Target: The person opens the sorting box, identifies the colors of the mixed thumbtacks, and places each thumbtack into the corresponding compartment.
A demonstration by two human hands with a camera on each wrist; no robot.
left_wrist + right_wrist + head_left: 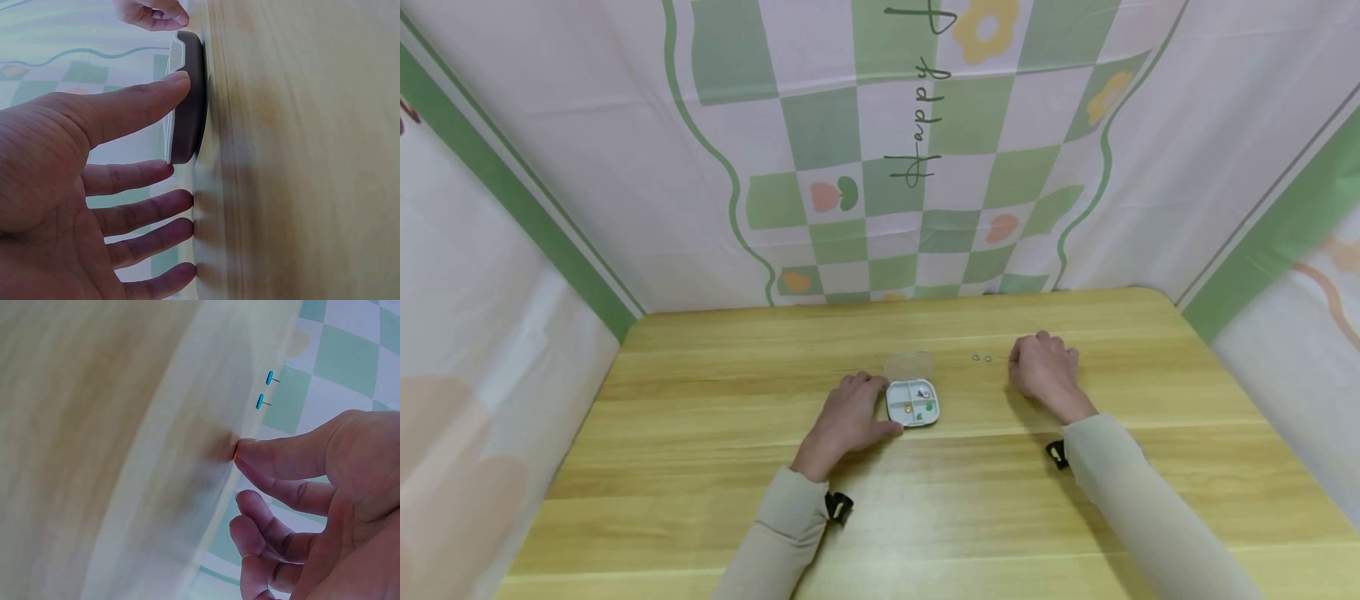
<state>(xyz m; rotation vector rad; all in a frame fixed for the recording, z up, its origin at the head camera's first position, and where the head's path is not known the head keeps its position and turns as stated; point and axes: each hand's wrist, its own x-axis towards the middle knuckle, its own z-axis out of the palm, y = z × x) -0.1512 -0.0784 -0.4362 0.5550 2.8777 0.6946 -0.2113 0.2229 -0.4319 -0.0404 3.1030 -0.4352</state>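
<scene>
A small white box (912, 403) with several compartments and a dark underside lies on the table, its clear lid (910, 364) folded back. Small green and gold bits sit in it. My left hand (848, 417) steadies the box: the thumb (140, 106) presses its near side, the index fingertip touches its left end, and the other fingers are stretched out. To the right, my right hand (1043, 367) pinches a small orange-red thing (235, 452) between thumb and index finger, mostly hidden. Beside it two blue thumbtacks (269, 378) lie with their pins up.
The wooden table (700, 467) runs up to a hanging cloth (895, 200) with green checks at its far edge. More pale cloth (490, 350) hangs on the left and right sides.
</scene>
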